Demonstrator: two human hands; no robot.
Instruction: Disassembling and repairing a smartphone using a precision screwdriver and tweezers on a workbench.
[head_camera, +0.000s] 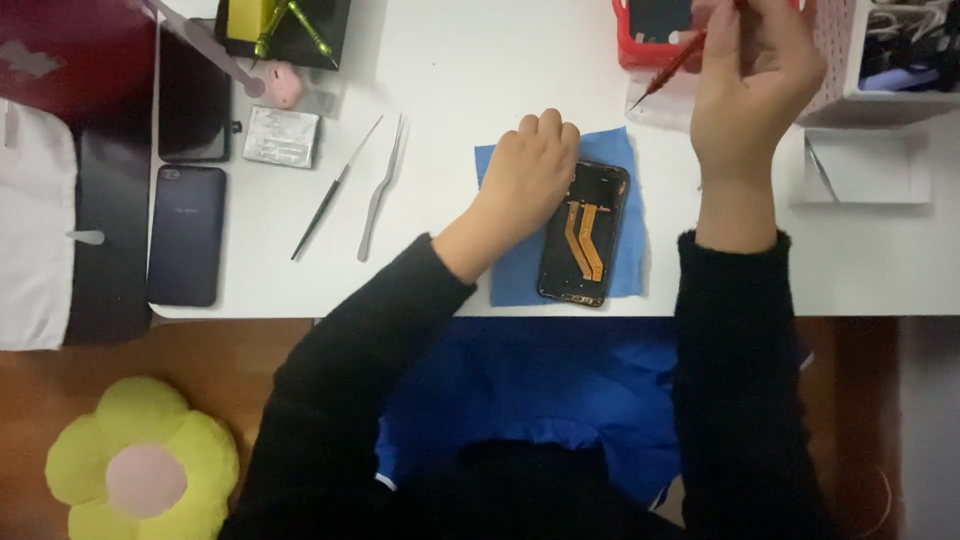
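An opened black phone (586, 235) with orange ribbon cables lies on a blue cloth (515, 270) on the white table (450, 80). My left hand (530, 170) rests curled on the phone's top left corner, pressing it down. My right hand (752, 80) is raised above the table's far right and pinches a thin red screwdriver (668, 70), whose tip points down and left, away from the phone.
Two metal tweezers (355, 190) lie left of the cloth. A dark phone back cover (187, 235), a black phone (193, 95) and a silver battery (282, 136) sit at the left. A red tray (640, 55) and white basket (880, 60) stand far right. A yellow flower cushion (140, 465) lies on the floor.
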